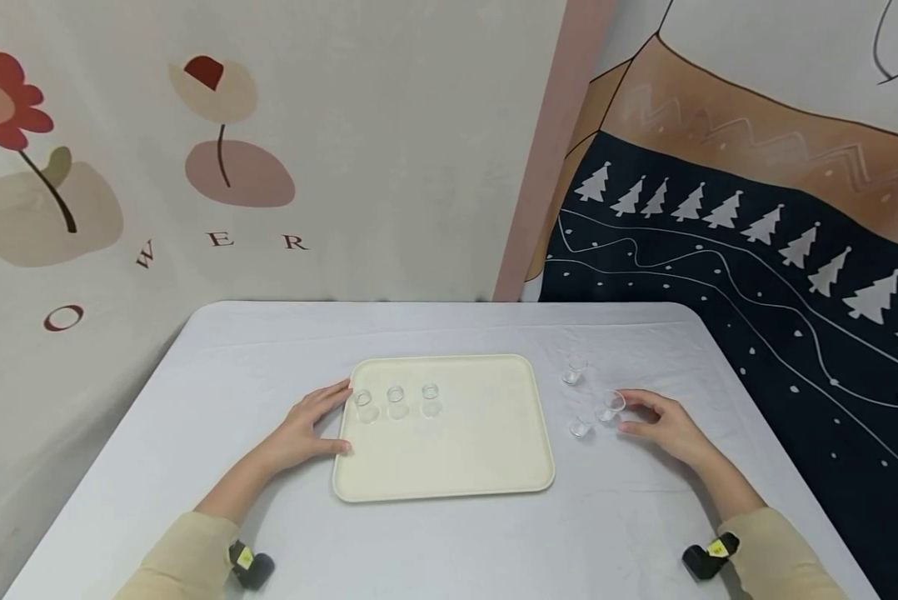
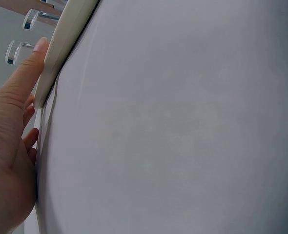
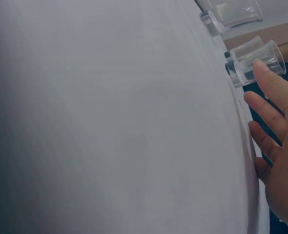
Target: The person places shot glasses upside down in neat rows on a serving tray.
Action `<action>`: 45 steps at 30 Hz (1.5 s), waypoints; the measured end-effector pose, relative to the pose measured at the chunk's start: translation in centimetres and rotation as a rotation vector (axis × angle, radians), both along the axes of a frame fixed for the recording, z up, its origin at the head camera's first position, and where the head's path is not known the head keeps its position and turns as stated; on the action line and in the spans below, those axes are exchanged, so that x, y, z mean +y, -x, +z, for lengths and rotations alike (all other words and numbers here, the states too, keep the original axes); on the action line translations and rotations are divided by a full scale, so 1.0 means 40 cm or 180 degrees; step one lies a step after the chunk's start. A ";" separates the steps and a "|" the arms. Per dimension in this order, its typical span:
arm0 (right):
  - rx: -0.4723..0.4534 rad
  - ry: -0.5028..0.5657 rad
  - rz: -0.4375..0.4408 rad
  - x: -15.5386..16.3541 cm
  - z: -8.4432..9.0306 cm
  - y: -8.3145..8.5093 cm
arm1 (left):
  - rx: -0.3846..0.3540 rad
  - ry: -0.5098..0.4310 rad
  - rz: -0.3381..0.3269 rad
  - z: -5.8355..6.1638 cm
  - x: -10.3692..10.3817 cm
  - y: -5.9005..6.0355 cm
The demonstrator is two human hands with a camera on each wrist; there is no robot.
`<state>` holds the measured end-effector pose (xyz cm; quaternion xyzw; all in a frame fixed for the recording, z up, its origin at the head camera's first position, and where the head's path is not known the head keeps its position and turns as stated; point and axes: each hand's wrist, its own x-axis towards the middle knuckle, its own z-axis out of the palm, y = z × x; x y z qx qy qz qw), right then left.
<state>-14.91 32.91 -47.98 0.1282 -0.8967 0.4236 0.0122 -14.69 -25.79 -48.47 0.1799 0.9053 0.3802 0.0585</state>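
Fingers of the left hand point(image 1: 306, 429) lie straight and relaxed against the left edge of the cream tray point(image 1: 464, 467), gripping nothing, only steadying the rim. On that tray, near its left side, three small clear cups point(image 1: 396, 402) stand in a row — they look like the finished share of the work. To the right, off the tray on the white table point(image 1: 194, 392), three more cups are left: one further back point(image 1: 573, 369), one nearer the tray point(image 1: 581, 427), and one point(image 1: 610, 407) just at the fingertips of the right hand point(image 1: 662, 427), whose fingers are loosely spread with a fingertip touching its side, not closed round it. By my judgement the job stands about half done, with three in place and three outstanding. The left wrist view shows the thumb point(image 2: 29, 68) pressed along the tray's rim, which the head view leaves vague; the right wrist view shows the fingertip point(image 3: 263, 68) resting on the cup's wall — yet only the head camera gives the full count.
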 end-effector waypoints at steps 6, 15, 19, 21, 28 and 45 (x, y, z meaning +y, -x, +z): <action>-0.0027 0.0016 -0.0016 -0.012 -0.006 0.009 | -0.0004 0.0020 0.0025 -0.001 0.001 -0.002; -0.0102 -0.0135 -0.0130 -0.028 -0.011 0.015 | -0.0017 0.0003 0.0019 -0.001 0.000 -0.001; -0.0092 -0.0091 -0.0121 -0.033 -0.012 0.016 | -0.0017 0.0006 0.0015 0.000 0.000 -0.001; -0.0083 -0.0067 -0.0113 -0.035 -0.012 0.015 | -0.0025 0.0009 0.0024 0.000 0.001 -0.001; -0.0064 -0.0028 -0.0106 -0.035 -0.015 0.014 | -0.0047 0.0012 0.0058 0.000 0.003 -0.002; 0.0038 0.0089 -0.0275 -0.046 0.047 0.003 | -0.0041 0.0036 0.0043 0.002 0.002 -0.003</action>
